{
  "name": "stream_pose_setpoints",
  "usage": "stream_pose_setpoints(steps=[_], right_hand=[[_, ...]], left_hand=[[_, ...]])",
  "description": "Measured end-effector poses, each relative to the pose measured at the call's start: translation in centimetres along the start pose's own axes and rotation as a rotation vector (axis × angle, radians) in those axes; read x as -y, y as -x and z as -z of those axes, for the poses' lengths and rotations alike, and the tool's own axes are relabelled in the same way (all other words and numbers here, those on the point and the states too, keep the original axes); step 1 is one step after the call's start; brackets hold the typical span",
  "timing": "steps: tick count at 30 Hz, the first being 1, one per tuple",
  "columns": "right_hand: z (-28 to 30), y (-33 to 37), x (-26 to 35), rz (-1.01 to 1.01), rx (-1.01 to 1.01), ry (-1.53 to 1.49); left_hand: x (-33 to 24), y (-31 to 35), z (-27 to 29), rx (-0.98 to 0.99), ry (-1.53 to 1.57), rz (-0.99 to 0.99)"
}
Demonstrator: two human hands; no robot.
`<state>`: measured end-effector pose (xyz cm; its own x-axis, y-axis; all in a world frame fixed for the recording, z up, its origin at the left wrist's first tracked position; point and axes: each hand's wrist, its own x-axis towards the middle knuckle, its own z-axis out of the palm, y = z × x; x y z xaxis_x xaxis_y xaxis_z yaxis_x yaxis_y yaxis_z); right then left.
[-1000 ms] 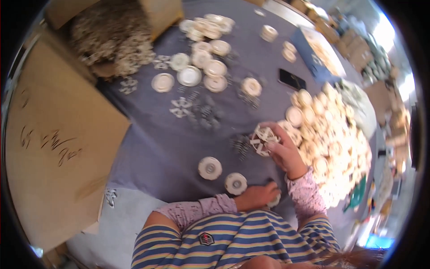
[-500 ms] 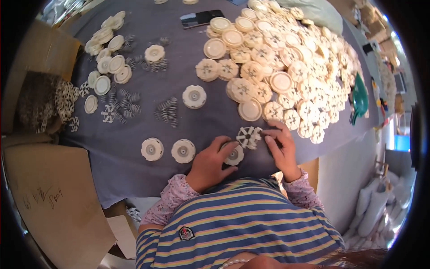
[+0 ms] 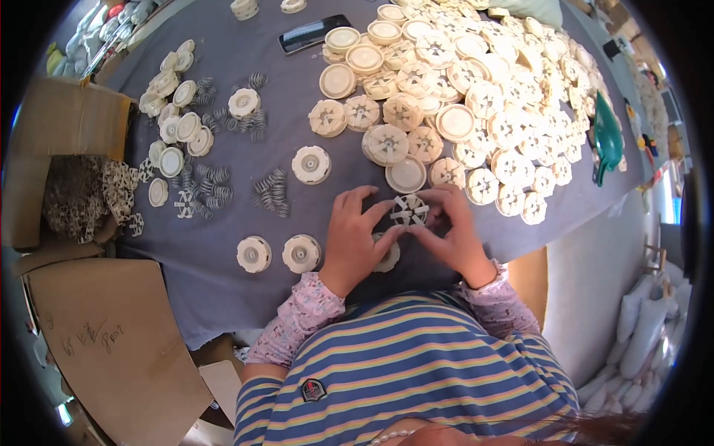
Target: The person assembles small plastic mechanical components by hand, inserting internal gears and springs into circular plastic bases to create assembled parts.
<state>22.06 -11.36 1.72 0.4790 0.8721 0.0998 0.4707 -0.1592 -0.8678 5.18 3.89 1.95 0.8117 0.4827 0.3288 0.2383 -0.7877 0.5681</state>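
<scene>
A white spoked plastic wheel (image 3: 410,210) is pinched between both hands in front of my body. My left hand (image 3: 355,236) grips its left side with thumb and forefinger, the other fingers lifted. From the right, my right hand (image 3: 451,232) holds it with fingers curled around the rim and thumb below. What lies beneath the wheel is hidden. A round cream plastic base (image 3: 388,254) shows partly behind my left thumb. Further left, two similar bases, one (image 3: 301,254) beside another (image 3: 254,254), lie hub side up; another base (image 3: 311,165) sits above my left hand.
A large heap of cream round parts (image 3: 476,111) fills the far right. Metal springs (image 3: 272,192) and round caps (image 3: 170,161) lie at left, near a carton of spoked wheels (image 3: 82,193). A phone (image 3: 314,34) lies at the back; a green tool (image 3: 607,140) is at the right edge.
My hands have come together on the spoked wheel, which has moved slightly up and left. The left hand has let go of the base, which stays on the cloth.
</scene>
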Motion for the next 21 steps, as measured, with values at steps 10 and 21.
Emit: stream_pose_setpoints(steps=[10,21], right_hand=[[-0.9,0.3,-0.4,-0.032,-0.131,-0.667],[0.3,0.7,2.3,0.081,-0.131,-0.363]], left_hand=[[-2.3,0.0,-0.6,-0.059,0.634,0.272],[0.1,0.3,-1.7,0.017,1.457,0.579]])
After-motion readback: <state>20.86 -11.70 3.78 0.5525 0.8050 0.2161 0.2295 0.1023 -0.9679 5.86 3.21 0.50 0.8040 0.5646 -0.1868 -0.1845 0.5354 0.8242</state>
